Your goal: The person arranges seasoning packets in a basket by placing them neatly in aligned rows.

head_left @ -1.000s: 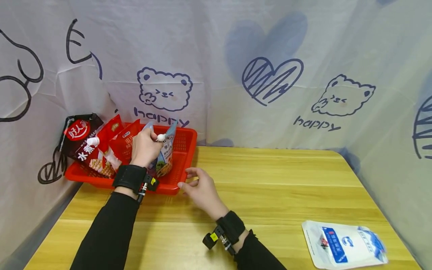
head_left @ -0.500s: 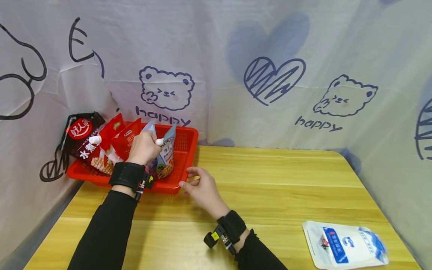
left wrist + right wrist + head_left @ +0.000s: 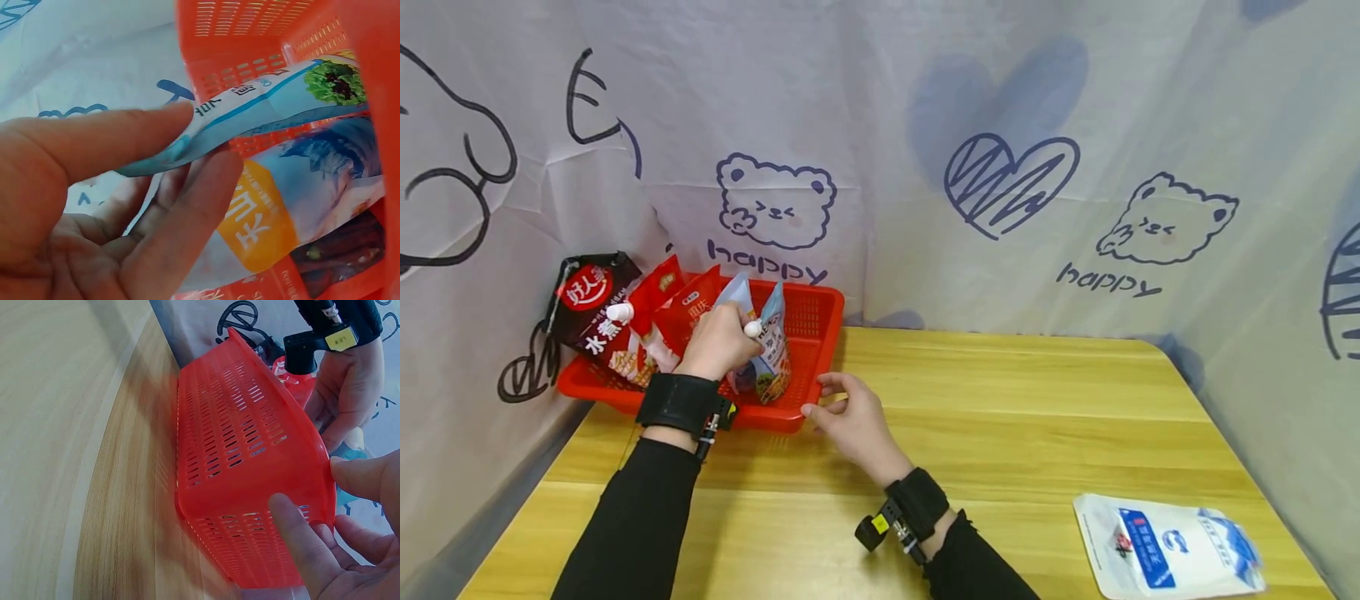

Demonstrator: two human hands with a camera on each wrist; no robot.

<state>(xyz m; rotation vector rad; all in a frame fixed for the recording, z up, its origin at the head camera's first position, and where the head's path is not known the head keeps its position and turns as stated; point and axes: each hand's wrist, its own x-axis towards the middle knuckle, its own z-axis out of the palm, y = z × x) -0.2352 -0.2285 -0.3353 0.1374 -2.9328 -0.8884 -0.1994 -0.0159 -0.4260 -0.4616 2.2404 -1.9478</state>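
My left hand [image 3: 718, 337] is over the red plastic basket [image 3: 820, 350] at the back left. Its thumb and fingers pinch the top of a light-blue Heinz pouch [image 3: 262, 103], which stands in the basket's right half. Beside it, partly behind the hand, is a pale blue-and-white pouch [image 3: 331, 162] with an orange label. My right hand [image 3: 853, 425] holds the basket's front right corner. In the right wrist view its thumb lies at the rim [image 3: 322, 447], and a finger is against the outer wall.
Red food bags [image 3: 688, 308] and a large black-and-red bag [image 3: 595, 296] fill the basket's left half. A white-and-blue pouch [image 3: 1172, 546] lies flat at the wooden table's [image 3: 1000, 417] front right. A patterned cloth [image 3: 895, 217] hangs behind.
My left hand and the top of the light-blue Heinz pouch have shifted slightly down and left. The right hand keeps its place on the basket corner. The head view has tilted slightly.
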